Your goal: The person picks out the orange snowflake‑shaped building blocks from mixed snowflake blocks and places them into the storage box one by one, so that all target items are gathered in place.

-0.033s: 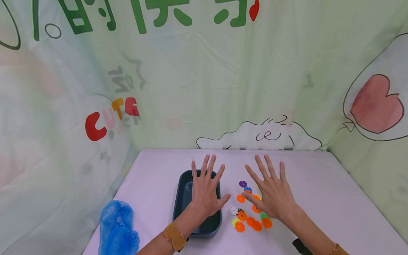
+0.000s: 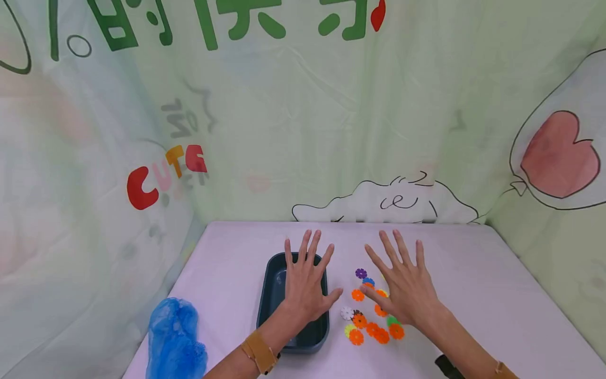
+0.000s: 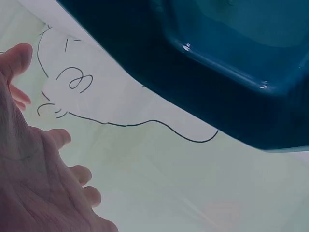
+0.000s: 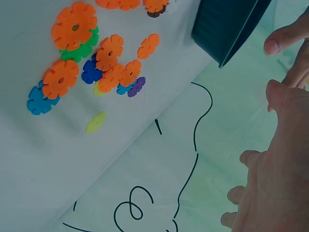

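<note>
None placed: the dark teal rectangular plastic tray (image 2: 270, 295) looks bare inside as far as the head view shows, so by my reading the sorting has not begun.
Pieces: a loose cluster of small flat flower-shaped plastic discs (image 2: 371, 313), mostly orange with purple, blue, white, yellow and green ones, lies on the pale lilac tabletop (image 2: 473, 273) at lower centre of the head frame, just right of the tray.
Right hand (image 2: 407, 292): fingers spread wide and straight, holding nothing, above the right part of the cluster.
Left hand (image 2: 303, 289): flat and splayed, holding nothing, above the tray's right half.
Surroundings: a crumpled blue plastic cover (image 2: 175, 337) at lower left; a green cartoon-printed backdrop (image 2: 303, 131) behind.
</note>
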Demonstrator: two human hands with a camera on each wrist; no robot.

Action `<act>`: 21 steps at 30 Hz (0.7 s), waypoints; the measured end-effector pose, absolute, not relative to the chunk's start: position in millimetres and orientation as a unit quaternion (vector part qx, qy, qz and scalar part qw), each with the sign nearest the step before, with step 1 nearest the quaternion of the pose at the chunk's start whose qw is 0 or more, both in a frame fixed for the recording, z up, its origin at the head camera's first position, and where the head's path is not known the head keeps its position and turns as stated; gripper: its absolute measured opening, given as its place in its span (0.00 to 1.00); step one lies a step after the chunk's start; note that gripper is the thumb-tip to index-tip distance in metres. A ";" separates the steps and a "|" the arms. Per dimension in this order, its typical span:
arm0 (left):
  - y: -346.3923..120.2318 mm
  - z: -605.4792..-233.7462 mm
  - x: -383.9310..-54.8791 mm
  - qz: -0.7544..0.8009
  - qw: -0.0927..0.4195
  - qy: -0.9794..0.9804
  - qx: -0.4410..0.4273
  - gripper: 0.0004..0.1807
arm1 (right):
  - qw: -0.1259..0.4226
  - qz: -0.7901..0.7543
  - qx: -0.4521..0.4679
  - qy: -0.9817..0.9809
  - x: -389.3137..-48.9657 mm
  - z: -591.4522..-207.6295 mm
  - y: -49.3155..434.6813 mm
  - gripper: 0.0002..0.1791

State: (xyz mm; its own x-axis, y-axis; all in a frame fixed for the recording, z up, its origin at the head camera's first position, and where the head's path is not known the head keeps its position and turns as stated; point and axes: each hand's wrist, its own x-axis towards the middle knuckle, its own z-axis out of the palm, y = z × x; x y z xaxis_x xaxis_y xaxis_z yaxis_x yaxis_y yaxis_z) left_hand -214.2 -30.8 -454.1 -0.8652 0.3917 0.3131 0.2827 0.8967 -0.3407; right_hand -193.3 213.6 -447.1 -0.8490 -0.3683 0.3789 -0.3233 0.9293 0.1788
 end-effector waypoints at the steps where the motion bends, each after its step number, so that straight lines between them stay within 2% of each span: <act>1: -31.9 -454.7 -213.6 0.142 0.188 -0.956 -0.177 0.56 | 0.208 -0.050 0.183 -0.960 -193.0 -447.8 213.3 0.54; 6: -36.2 -455.3 -210.9 0.138 0.183 -0.957 -0.176 0.55 | 0.221 -0.036 0.193 -0.955 -193.6 -451.1 212.4 0.55; 10: -34.5 -451.5 -210.2 0.138 0.181 -0.958 -0.175 0.56 | 0.219 -0.035 0.203 -0.954 -191.4 -446.9 211.0 0.52; 14: -35.7 -448.3 -209.5 0.140 0.176 -0.959 -0.171 0.56 | 0.179 -0.034 0.236 -0.955 -184.8 -443.0 200.2 0.49; 21: -39.7 -445.8 -207.7 0.145 0.174 -0.960 -0.163 0.56 | 0.076 -0.018 0.344 -0.936 -171.1 -459.7 179.6 0.28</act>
